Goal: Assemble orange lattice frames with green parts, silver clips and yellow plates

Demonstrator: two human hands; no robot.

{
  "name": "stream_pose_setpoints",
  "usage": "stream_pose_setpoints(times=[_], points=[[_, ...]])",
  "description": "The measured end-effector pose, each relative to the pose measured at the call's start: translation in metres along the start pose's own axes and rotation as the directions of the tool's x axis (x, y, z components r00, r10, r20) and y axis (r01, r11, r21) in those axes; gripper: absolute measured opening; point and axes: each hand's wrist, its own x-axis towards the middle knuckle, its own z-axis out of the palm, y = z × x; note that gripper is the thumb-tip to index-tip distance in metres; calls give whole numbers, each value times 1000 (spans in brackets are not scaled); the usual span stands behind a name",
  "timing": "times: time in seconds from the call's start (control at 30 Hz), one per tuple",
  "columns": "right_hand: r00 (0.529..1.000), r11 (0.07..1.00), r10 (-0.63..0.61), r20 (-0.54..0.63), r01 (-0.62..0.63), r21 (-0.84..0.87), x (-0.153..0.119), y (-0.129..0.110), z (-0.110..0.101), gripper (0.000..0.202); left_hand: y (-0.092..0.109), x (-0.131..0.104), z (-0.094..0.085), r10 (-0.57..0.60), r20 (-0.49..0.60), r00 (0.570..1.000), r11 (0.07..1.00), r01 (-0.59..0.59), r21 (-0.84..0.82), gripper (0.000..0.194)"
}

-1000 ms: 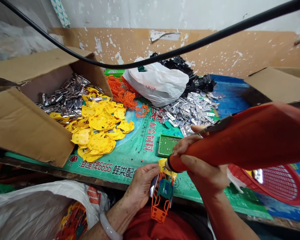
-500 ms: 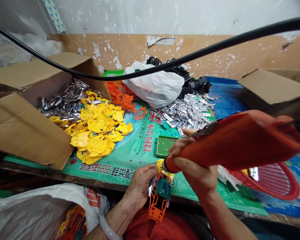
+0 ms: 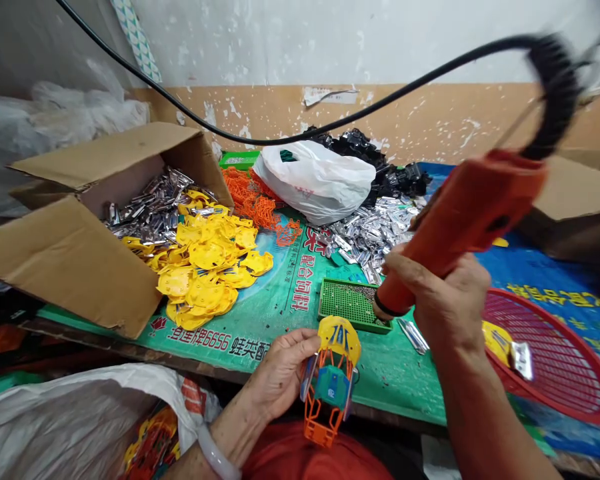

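Note:
My left hand (image 3: 286,367) pinches the left side of a toy assembly (image 3: 331,387), which has a yellow top piece, an orange frame and a green block. My right hand (image 3: 447,297) is wrapped round a red powered screwdriver (image 3: 463,220), tilted with its tip down. That tip is at the right part of a green tray (image 3: 353,305) with a grid of holes and small screws. Silver pieces (image 3: 413,336) lie just right of the tray.
Yellow parts (image 3: 205,267) spill from a cardboard box (image 3: 95,267) at left. Behind are orange frames (image 3: 250,197), a white bag (image 3: 315,180), silver parts (image 3: 375,230) and black parts (image 3: 400,177). A red basket (image 3: 570,360) stands right; a black cable (image 3: 280,141) hangs across.
The screwdriver in my right hand has moved off the toy's yellow piece, up and right to the green tray. My left hand still holds the toy, its yellow top now uncovered.

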Motion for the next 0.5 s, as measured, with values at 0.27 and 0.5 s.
stream_pose_setpoints(times=[0.27,0.5], points=[[928,966,-87,363,168,-197,-47,6,-15,61,11,-11,4,-8,147,989,999,0,51,20],[535,811,389,750,-586,-2,-62,54,21,37,6,-15,-5,-50,130,990,998,53,-24,15]])
